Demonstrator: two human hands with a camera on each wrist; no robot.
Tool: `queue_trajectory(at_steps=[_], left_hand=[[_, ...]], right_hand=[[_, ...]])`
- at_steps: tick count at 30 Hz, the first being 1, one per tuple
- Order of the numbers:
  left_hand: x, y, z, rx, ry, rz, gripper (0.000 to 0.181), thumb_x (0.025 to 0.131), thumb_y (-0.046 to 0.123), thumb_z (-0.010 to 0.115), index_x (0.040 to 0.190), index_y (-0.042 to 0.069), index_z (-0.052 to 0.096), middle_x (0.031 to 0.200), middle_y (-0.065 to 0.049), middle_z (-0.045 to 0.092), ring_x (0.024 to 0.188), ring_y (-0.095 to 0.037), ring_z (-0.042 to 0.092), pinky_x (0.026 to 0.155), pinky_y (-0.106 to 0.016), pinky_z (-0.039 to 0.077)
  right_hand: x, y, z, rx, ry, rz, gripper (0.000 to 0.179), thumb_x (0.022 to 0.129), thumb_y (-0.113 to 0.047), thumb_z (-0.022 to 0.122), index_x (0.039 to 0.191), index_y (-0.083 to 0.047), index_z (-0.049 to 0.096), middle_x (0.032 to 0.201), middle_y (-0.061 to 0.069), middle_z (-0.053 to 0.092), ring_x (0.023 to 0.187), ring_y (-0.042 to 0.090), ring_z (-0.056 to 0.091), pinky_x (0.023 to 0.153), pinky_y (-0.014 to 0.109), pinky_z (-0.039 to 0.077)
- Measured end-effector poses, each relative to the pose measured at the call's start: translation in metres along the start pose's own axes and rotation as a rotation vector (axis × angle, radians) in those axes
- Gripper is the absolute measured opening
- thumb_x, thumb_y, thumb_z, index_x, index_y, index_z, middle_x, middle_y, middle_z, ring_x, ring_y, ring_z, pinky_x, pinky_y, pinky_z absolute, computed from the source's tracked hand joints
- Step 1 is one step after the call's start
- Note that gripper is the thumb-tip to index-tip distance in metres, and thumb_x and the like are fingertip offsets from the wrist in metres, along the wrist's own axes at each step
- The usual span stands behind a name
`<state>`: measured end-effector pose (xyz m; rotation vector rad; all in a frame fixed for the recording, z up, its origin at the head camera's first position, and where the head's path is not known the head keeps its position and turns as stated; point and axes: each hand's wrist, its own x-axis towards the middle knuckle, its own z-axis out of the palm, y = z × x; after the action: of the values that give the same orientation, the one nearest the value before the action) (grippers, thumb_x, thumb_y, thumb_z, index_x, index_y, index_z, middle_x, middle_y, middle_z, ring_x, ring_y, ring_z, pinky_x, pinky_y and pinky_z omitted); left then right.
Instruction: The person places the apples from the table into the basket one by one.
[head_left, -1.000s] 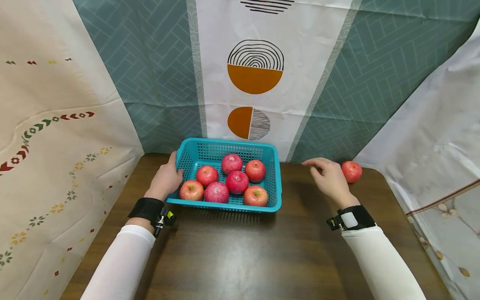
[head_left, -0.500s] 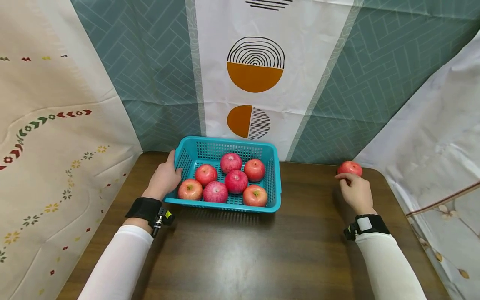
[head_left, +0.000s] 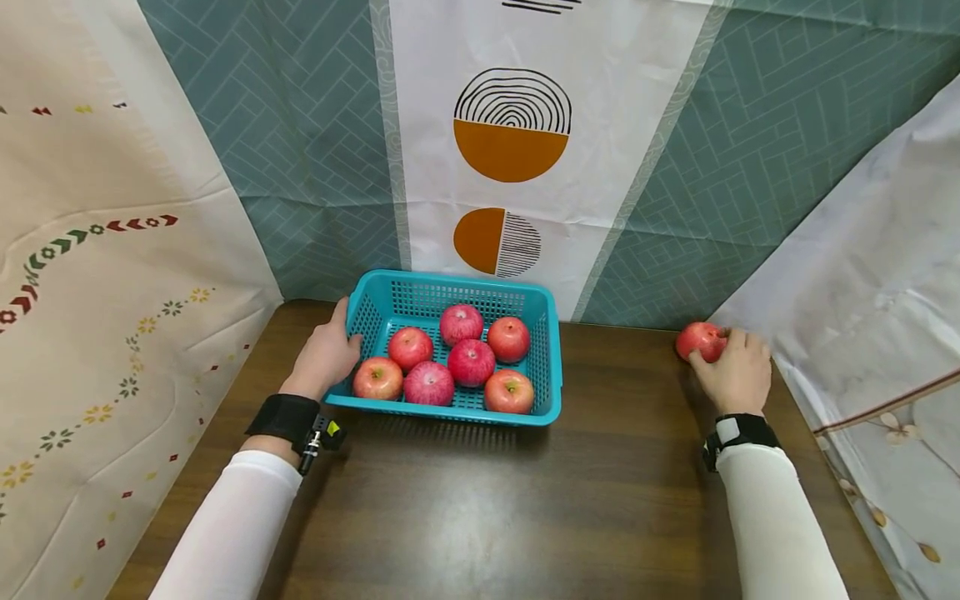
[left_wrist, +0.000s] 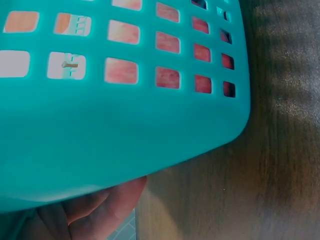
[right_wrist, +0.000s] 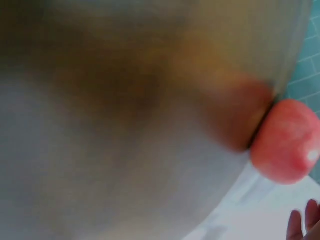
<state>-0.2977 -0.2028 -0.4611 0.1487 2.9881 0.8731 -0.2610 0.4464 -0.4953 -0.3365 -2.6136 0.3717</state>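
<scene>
My left hand (head_left: 322, 357) grips the left end of a turquoise plastic basket (head_left: 442, 413), with the thumb over the rim. In the left wrist view, curled fingers (left_wrist: 117, 205) lie under the basket's perforated wall (left_wrist: 110, 125). Several red apples (head_left: 472, 362) sit loosely in the basket. One more apple (head_left: 697, 340) rests alone on the wooden table at the far right. Beside it is my right hand (head_left: 737, 375), its thumb and fingers spread around the near right side. The right wrist view shows a gap between the fingertips (right_wrist: 295, 226) and that apple (right_wrist: 285, 142).
The brown wooden table (head_left: 480, 517) has a glossy, reflecting top. A patterned cloth (head_left: 510, 250) hangs close behind the basket and the lone apple. More cloth (head_left: 862, 333) drapes along the table's right edge, near the right hand, and on the left side.
My right hand has moved rightward from between the basket and the lone apple, passing in front of that apple to its right side. The left hand keeps its hold on the basket.
</scene>
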Motion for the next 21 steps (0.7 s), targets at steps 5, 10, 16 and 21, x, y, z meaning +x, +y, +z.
queue_trajectory(at_steps=[5,10,16,21], left_hand=[[0.000,0.000,-0.001,-0.013,0.003,0.003,0.074,0.102,0.018,0.049,0.158,0.001,0.003,0.130,-0.036,0.051,0.104,-0.045,0.060,0.090,-0.066,0.046],[-0.001,-0.001,0.000,-0.012,0.002,0.004,0.074,0.102,0.017,0.049,0.158,0.002,0.003,0.131,-0.036,0.052,0.104,-0.046,0.060,0.090,-0.066,0.046],[-0.001,0.000,-0.001,-0.017,0.007,-0.003,0.075,0.103,0.017,0.050,0.158,0.003,0.002,0.132,-0.035,0.051,0.106,-0.046,0.059,0.091,-0.067,0.045],[0.000,0.001,0.000,-0.023,0.003,-0.006,0.074,0.103,0.017,0.050,0.158,0.003,0.003,0.132,-0.035,0.051,0.106,-0.046,0.059,0.091,-0.067,0.044]], right_hand=[[0.017,-0.013,0.002,-0.011,-0.128,-0.033,0.077,0.081,-0.040,0.072,0.143,-0.006,0.042,0.132,0.035,0.036,0.114,0.054,0.036,0.087,0.073,0.037],[0.023,-0.028,-0.001,-0.048,-0.392,-0.084,0.077,0.086,-0.036,0.069,0.148,-0.003,0.035,0.135,0.040,0.028,0.114,0.060,0.032,0.083,0.076,0.040],[0.026,-0.030,-0.003,-0.053,-0.462,-0.025,0.067,0.088,-0.040,0.067,0.136,0.002,0.046,0.123,0.041,0.033,0.106,0.062,0.034,0.080,0.073,0.043],[0.022,-0.013,0.006,0.039,-0.486,-0.007,0.063,0.088,-0.049,0.067,0.124,0.001,0.052,0.115,0.038,0.041,0.102,0.054,0.042,0.082,0.068,0.045]])
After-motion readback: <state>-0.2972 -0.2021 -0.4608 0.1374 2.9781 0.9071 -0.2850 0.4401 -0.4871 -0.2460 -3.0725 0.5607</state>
